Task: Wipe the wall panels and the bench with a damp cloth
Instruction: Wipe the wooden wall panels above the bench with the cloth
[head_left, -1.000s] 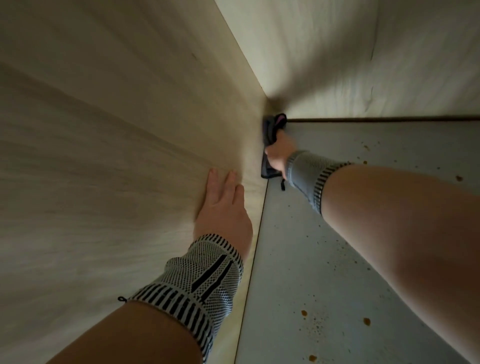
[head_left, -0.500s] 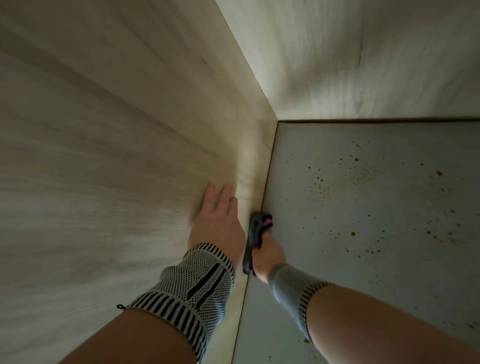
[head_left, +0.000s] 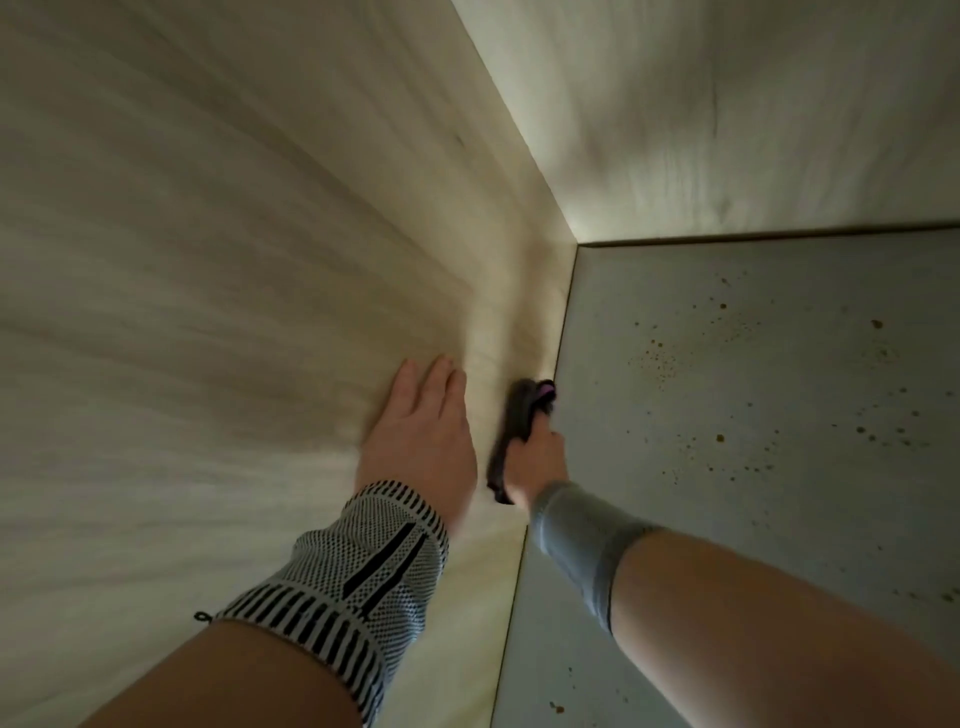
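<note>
While the left hand (head_left: 423, 421) lay flat against the pale wood-grain wall panel (head_left: 218, 291), fingers straight and close together with the palm pressed to the wood, the right hand (head_left: 537, 460) was curled around a dark cloth (head_left: 514, 431) and held it against the same panel, low down beside the seam where the panel met the grey surface (head_left: 753, 415). The cloth was dark grey with a strip of pink showing at its far end (the motion blur hid its weave), and it hung from the grip in a narrow fold, its lower end just above the wrist.

Both wrists wore knitted bands: a black-and-white patterned wristband (head_left: 348, 577) on the left, a plain grey wristband (head_left: 576, 535) on the right.

The grey surface ran along the foot of the panel to the far corner, where a second pale panel (head_left: 753, 114) met it along a dark seam. Small brown specks (head_left: 719, 438) were scattered across the grey surface, thickest toward its far right part, with a few near its near edge. The lighting was dim, brightest in the far corner. No writing or label could be read anywhere.
</note>
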